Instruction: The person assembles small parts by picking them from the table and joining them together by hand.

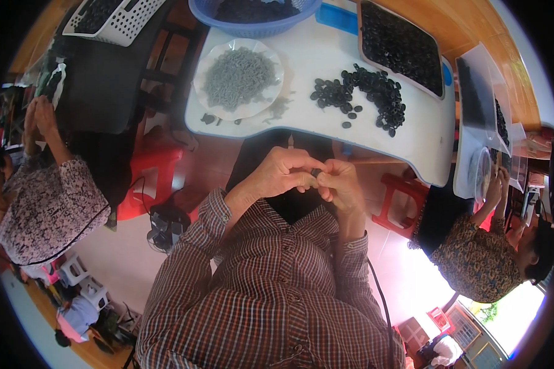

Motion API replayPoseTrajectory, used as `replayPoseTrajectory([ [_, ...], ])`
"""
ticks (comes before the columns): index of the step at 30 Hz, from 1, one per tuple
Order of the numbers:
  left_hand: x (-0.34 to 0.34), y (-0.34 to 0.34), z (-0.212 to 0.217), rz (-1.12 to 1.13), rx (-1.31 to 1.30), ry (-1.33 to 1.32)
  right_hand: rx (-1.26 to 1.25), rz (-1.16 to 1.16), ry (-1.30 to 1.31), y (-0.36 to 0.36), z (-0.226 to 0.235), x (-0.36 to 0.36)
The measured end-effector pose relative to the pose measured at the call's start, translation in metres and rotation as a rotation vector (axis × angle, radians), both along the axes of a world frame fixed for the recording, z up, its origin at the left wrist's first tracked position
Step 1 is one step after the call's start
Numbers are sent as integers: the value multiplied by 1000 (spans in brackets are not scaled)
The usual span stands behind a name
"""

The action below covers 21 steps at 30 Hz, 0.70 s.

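Note:
Just off the table's near edge, my left hand (279, 173) and my right hand (343, 186) meet with fingertips pinched together. Between them shows a bit of a small dark piece (316, 173), mostly covered by the fingers; its exact kind cannot be made out. Beyond my hands, a loose pile of small black round pieces (381, 98) lies on the white table (314, 55). To its left stands a white scalloped plate (200, 92) heaped with small grey pieces (240, 77). A few dark bits (208, 118) lie by the plate's near side.
At the back are a blue basket (258, 28) of dark pieces and a tray (401, 46) full of black pieces. Red stools (400, 206) stand at both sides. Co-workers sit left (52, 209) and right (483, 264) at other tables. A white perforated basket (129, 23) is far left.

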<state>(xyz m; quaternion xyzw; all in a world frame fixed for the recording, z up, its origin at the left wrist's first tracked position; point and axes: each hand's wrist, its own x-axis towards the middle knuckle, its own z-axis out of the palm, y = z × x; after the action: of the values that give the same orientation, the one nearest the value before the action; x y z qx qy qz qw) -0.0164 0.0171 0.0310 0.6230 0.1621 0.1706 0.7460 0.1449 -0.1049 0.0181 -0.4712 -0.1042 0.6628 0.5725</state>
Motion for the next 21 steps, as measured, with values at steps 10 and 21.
replayPoseTrajectory([
  [10, 2, -2, 8, 118, 103, -24, 112, -96, -140, -2, 24, -7],
  [21, -3, -8, 8, 133, 98, -8, 90, -76, -408, -1, 34, -22],
])
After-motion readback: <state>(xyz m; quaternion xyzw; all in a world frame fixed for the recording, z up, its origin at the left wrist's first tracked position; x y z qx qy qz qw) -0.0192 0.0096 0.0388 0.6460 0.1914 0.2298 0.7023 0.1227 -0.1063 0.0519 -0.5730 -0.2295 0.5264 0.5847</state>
